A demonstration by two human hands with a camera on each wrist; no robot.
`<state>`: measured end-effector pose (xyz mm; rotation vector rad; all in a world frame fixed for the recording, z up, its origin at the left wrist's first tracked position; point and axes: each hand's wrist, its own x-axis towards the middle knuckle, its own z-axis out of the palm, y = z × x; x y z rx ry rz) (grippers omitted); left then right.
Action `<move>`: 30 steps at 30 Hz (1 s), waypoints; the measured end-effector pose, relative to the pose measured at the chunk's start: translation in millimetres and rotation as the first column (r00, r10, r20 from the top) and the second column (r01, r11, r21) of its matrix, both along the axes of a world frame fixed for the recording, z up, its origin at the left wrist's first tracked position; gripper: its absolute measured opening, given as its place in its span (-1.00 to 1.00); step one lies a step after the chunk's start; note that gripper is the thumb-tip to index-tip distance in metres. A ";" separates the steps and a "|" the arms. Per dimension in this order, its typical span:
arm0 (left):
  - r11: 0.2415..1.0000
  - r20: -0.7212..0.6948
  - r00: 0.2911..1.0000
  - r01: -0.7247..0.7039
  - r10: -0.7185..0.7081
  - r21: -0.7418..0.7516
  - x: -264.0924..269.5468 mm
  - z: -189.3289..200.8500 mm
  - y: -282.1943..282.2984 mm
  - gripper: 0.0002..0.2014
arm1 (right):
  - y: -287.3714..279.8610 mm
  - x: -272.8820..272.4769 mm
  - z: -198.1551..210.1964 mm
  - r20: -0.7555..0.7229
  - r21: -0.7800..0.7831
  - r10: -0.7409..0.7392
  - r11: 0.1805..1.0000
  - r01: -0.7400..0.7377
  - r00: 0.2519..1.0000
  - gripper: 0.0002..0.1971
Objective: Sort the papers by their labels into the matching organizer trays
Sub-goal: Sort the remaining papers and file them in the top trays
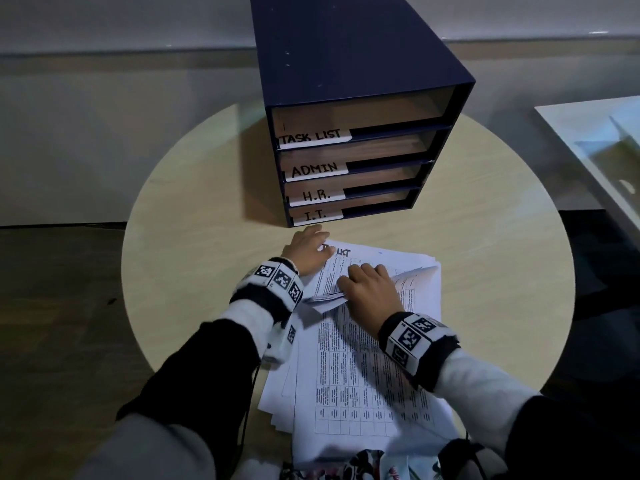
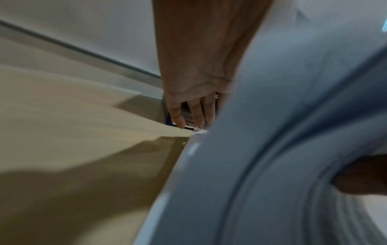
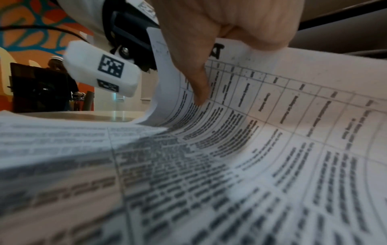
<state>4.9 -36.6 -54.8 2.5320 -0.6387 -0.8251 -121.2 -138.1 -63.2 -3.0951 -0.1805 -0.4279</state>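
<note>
A loose stack of printed papers lies on the round table in front of a dark blue organizer. Its four trays are labelled TASK LIST, ADMIN, H.R. and I.T.. The top sheet carries a handwritten label, partly hidden. My left hand rests at the stack's far left corner with straight fingers, thumb over the label. My right hand grips the top sheet's lifted left edge, and its thumb presses the curled sheet.
The beige table has bare surface left and right of the stack. A white tray-like object sits off the table at the far right. A person stands far behind. Patterned cloth lies at the near edge.
</note>
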 end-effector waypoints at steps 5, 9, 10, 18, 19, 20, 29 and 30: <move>0.971 0.071 0.986 0.136 -0.152 0.198 5.7 1.5 -1.8 -0.50 | 4.9 1.4 -1.2 -0.057 -0.009 -0.007 1.000 0.007 0.998 -0.66; 0.984 0.224 0.963 0.121 -0.148 0.128 2.1 2.7 7.4 -0.63 | 3.5 0.6 -4.8 -0.041 0.022 -0.009 1.000 0.010 0.999 -0.65; 0.987 0.247 0.958 0.124 -0.146 0.099 0.2 4.3 10.1 -0.69 | 3.1 0.7 -6.1 -0.036 0.031 -0.010 0.999 0.011 0.999 -0.64; 0.970 0.066 0.996 0.071 -0.057 -0.233 -28.7 3.6 45.4 -0.73 | 4.0 -3.5 -11.1 -0.109 0.092 -0.046 0.994 0.056 0.993 -0.38; 0.965 0.073 0.995 0.086 -0.070 -0.246 -31.2 5.4 46.9 -0.70 | 4.7 -3.4 -10.3 -0.126 0.093 -0.046 0.994 0.058 0.991 -0.37; 0.961 0.072 0.995 0.088 -0.072 -0.261 -32.4 7.0 47.8 -0.68 | 5.5 -3.5 -9.7 -0.142 0.090 -0.044 0.994 0.057 0.989 -0.37; 0.920 -0.149 0.982 -0.163 0.117 -0.356 -36.7 9.4 42.4 -0.48 | 1.4 -4.4 -10.7 -0.150 0.133 -0.032 0.990 0.052 0.988 -0.51; 0.908 -0.166 0.978 -0.182 0.127 -0.378 -35.2 5.3 42.6 -0.50 | 0.8 -4.6 -11.7 -0.145 0.137 -0.030 0.989 0.050 0.989 -0.50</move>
